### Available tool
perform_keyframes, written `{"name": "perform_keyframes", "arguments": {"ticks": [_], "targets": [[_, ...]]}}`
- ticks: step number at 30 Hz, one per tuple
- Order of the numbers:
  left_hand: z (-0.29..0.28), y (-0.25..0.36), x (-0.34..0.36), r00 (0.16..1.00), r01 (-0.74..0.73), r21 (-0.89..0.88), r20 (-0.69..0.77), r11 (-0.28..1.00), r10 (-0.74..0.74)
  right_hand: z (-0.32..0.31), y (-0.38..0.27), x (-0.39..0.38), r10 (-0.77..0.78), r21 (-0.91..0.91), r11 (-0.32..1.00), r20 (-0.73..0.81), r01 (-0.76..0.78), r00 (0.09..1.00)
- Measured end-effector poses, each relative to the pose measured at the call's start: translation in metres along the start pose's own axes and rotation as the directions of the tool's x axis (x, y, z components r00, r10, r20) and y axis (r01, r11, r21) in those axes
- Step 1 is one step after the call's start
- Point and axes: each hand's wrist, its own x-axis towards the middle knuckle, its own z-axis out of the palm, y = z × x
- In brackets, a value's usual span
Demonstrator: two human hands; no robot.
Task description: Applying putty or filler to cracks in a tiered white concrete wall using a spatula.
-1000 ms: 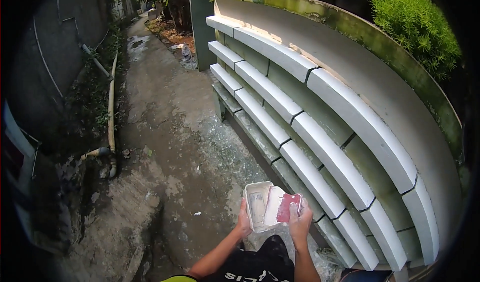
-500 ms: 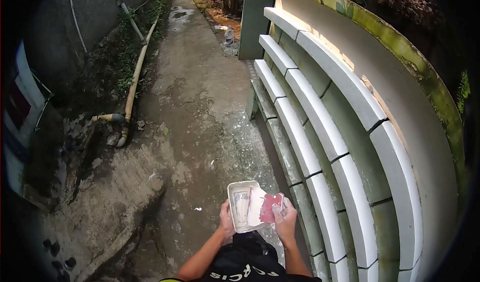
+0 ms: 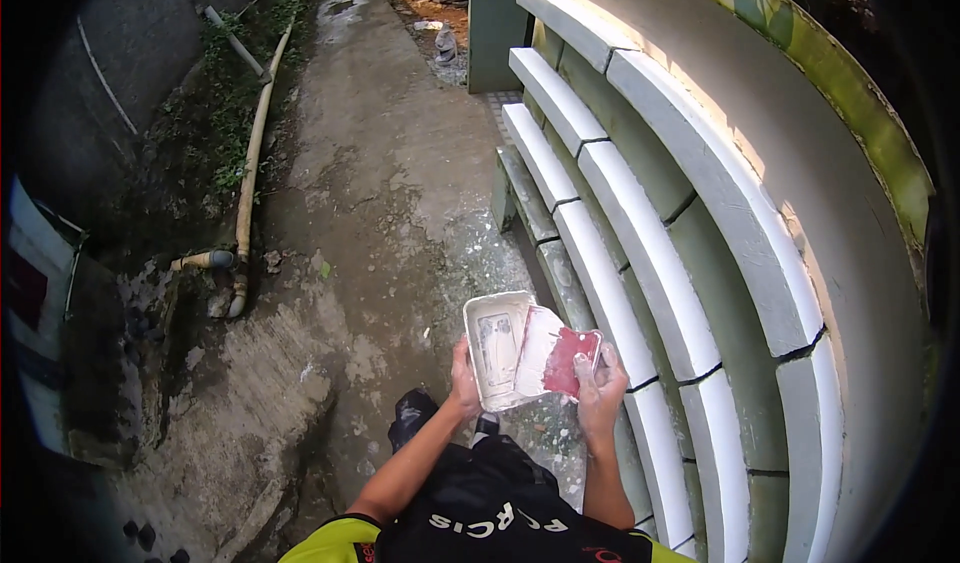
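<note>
My left hand [image 3: 464, 379] grips the left side of a shallow rectangular tray [image 3: 476, 353], off-white and smeared with paste. A thin layer of white paste and a greyish patch show on its floor. In my right hand [image 3: 600, 393] is a flat red scraper [image 3: 572, 353], my thumb on top of it. White paste coats the scraper's left half, which lies over the tray's right side. Fingers of both hands carry pale smears. My left fingertips are hidden under the tray.
Curved tiers with white slabs [image 3: 640, 231] and dark joints rise on my right, before a pale wall [image 3: 850, 223]. A worn concrete path [image 3: 360, 153] runs ahead. Along its left lie a pipe [image 3: 250, 163], plants and a broken concrete slab [image 3: 240, 383].
The tray and scraper sit higher and slightly farther right in view, still in my hands. My view has tilted down, and my feet now show. The tiers sit closer.
</note>
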Motion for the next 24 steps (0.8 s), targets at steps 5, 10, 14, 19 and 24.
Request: {"name": "perform_keyframes", "arguments": {"ticks": [5,10,14,19,24], "targets": [[0.016,0.047,0.073,0.994,0.026,0.092,0.102,0.995,-0.035,0.02,-0.01,0.051,0.023,-0.016,1.0,-0.205,-0.027,0.978],[0.006,0.108,0.149,0.961,-0.007,0.213,0.272,0.977,-0.052,0.076,0.008,0.103,-0.164,-0.321,0.945,-0.277,0.07,0.947],[-0.017,0.144,0.208,0.951,0.079,0.232,0.274,0.969,-0.143,0.14,0.007,0.14,-0.164,-0.654,0.755,-0.252,-0.043,0.954],[-0.018,0.175,0.253,0.969,0.03,0.423,0.211,0.906,-0.131,0.199,0.026,0.189,-0.407,-0.87,0.464,-0.044,0.165,0.912],[0.015,0.193,0.267,0.965,-0.151,0.568,0.264,0.809,-0.005,0.215,0.032,0.212,-0.297,-0.91,0.408,-0.06,0.07,0.953]]}}
